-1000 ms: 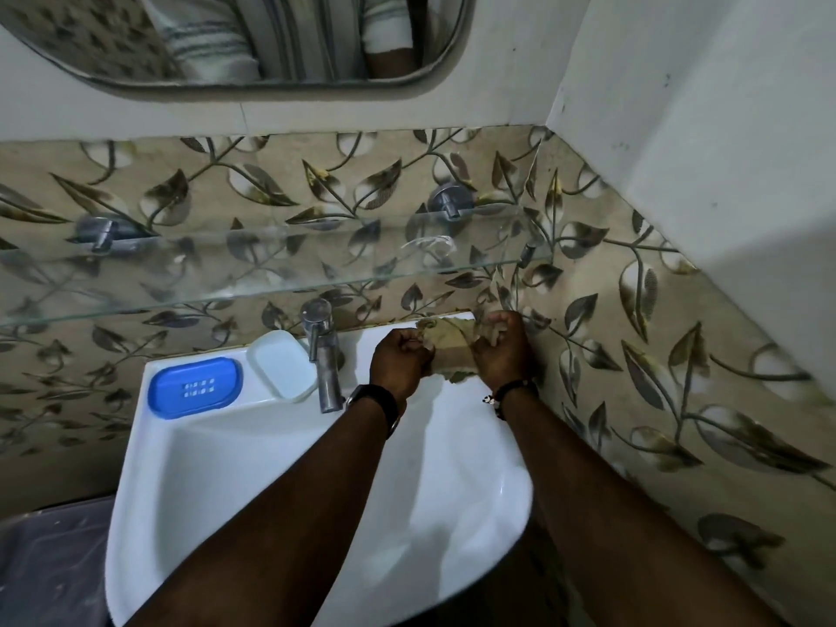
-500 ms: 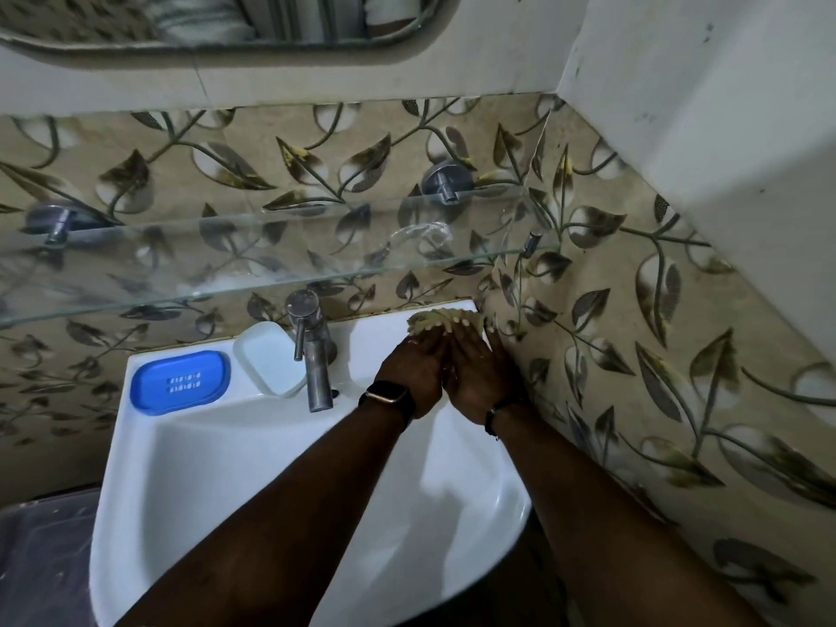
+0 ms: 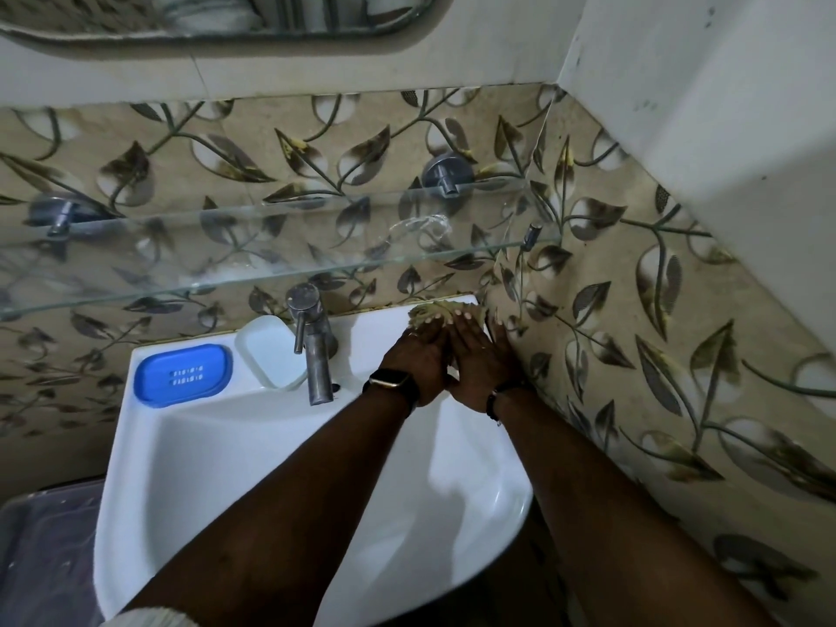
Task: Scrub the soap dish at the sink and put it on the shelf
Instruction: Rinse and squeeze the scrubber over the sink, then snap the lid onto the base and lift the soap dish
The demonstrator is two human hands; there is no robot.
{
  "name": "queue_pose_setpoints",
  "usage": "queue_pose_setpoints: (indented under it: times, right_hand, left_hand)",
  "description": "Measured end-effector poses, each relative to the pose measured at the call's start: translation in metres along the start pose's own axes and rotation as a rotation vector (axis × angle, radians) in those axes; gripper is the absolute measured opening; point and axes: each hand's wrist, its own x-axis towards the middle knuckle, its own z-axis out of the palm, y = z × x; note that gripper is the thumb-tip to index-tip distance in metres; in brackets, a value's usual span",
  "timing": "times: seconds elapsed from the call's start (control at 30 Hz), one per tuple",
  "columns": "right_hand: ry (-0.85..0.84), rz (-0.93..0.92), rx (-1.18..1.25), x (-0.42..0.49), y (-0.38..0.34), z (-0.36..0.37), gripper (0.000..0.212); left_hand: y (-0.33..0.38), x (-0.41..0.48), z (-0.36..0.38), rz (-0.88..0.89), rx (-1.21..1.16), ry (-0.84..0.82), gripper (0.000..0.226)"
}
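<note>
1. Hands: the left hand (image 3: pixel 418 350) and the right hand (image 3: pixel 479 359) lie side by side at the back right corner of the sink (image 3: pixel 217 468). Their fingers are straight and flat, pressing a yellowish cloth (image 3: pixel 434 307) onto the rim. Neither hand grips anything.
2. Task object: the blue soap dish (image 3: pixel 183 375) rests on the sink's back left rim. A white tray (image 3: pixel 271 353) sits just beside it, next to the tap (image 3: pixel 312 346). No hand touches either piece.
3. Progress: the dish is not on the glass shelf (image 3: pixel 271 260), so placing it there remains to be done. Whether it has been scrubbed cannot be told; with both hands on the cloth, the scrubbing probably also remains.
4. Count: two hands, one cloth, one blue dish, one white tray, one tap, one sink, and one shelf on two round brackets (image 3: pixel 445 176).
</note>
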Motion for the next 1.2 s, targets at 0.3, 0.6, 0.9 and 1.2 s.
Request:
queue_pose_setpoints:
  times: [0.3,0.6,0.9,1.2]
  right_hand:
    - [0.183,0.030,0.065,-0.025,-0.006,-0.027,0.075]
    - [0.420,0.074,0.086,-0.087,-0.054,-0.058,0.070]
    - [0.597,-0.050,-0.035,-0.102,-0.135,-0.101,0.074]
    - [0.592,-0.329,-0.064,-0.074,-0.238,-0.130,0.076]
  left_hand:
    - [0.011,-0.025,-0.030,0.063,-0.169,0.125,0.062]
    - [0.030,-0.097,-0.062,0.185,-0.221,0.328,0.055]
    - [-0.008,-0.197,-0.108,0.116,-0.121,0.619,0.059]
    - [-0.096,-0.280,-0.127,-0.197,-0.021,0.800,0.056]
